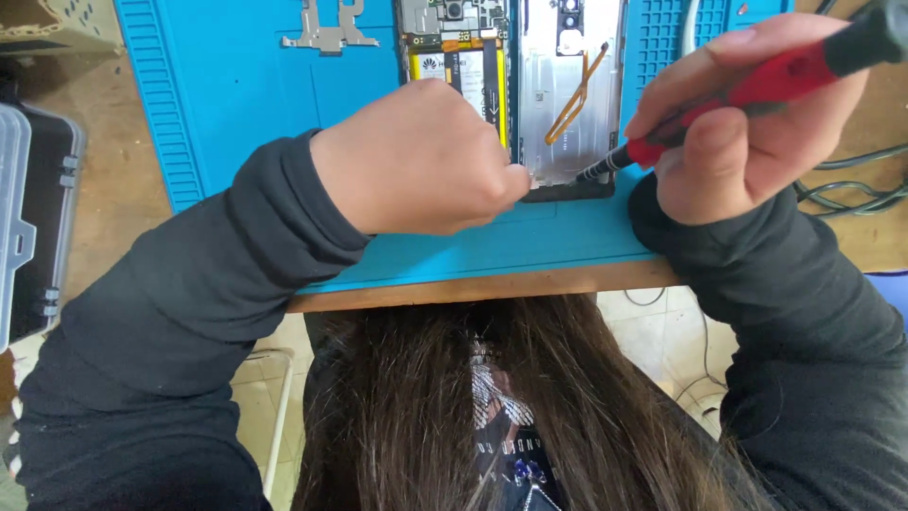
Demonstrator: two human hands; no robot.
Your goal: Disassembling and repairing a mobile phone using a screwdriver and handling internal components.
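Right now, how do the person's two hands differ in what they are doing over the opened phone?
The right hand grips a red-and-black screwdriver, tip angled down at the lower edge of the opened phone; the left hand holds no tool. The left hand is curled into a loose fist with fingertips at the phone's lower edge, while the right hand stays off to the side. Both rest over the blue mat in black sleeves.
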